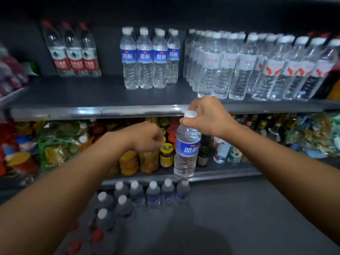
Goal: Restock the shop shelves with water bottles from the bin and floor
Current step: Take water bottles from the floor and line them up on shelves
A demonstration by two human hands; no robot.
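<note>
Bottles with red labels [73, 52] stood at the left of the upper shelf [92, 92], three in a row near the back wall. To the right of them, well apart, a group of blue-label water bottles [145, 57] stood upright with white caps. Further right, a dense block of bottles with white and red labels [248, 65] filled the shelf up to the right edge of the view.

Below the shelf edge, the left hand [147, 137] was held in front of the lower shelf [220, 173], with its fingers curled and nothing in them. Behind it stood yellow jars [166, 153] and orange packs. Just beside it on the right, the held water bottle [186, 150] hung upright with a blue label, its bottom in front of the lower shelf edge. The right hand [207, 116] gripped this bottle at the top, fingers wrapped around the neck just under the white cap [190, 114].

On the dark floor [257, 208] below, more water bottles [152, 194] with white caps stood in a row and a small cluster to the left. Some red caps [96, 236] were visible at the lower left, blurred.
</note>
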